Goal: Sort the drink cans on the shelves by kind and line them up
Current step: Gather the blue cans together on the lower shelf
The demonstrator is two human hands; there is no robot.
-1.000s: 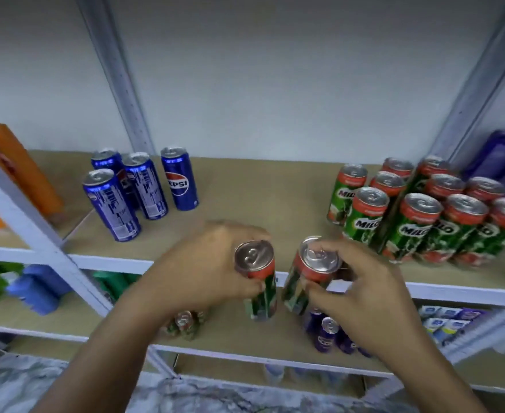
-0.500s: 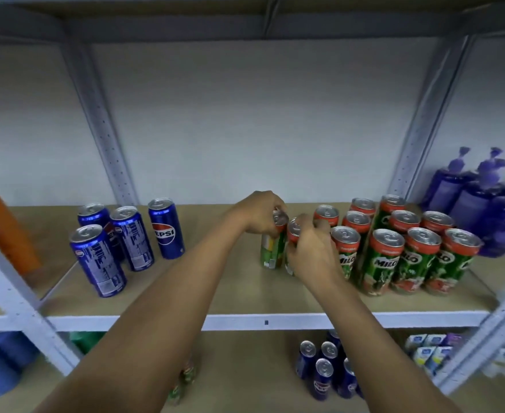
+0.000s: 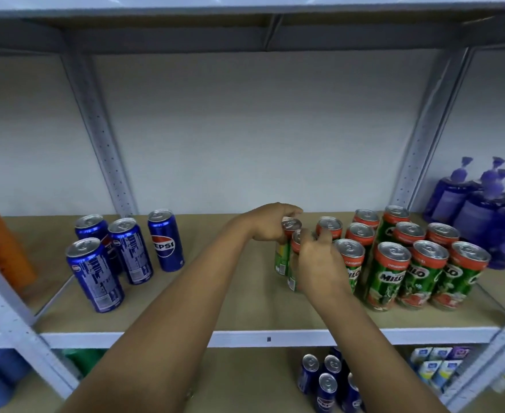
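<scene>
Even, cool light spreads across the pale back wall (image 3: 260, 129), shadows soft and faint. Wide-angle bending bows the grey perforated metal uprights (image 3: 102, 135); purple pump bottles (image 3: 481, 201) smear at the right edge.

two green milo cans with red collars and silver tops stand upright on the middle shelf (image 3: 245, 311), one just behind the other: the rear can (image 3: 284, 248) and the front can (image 3: 293, 263), touching or nearly so, just left of the milo cluster (image 3: 406, 257), which stands upright in rows at the shelf's right. four blue pepsi cans (image 3: 126, 254) stand upright in a loose group at the shelf's left, well apart from the milo. more blue cans (image 3: 325, 380) stand on the shelf below.
</scene>
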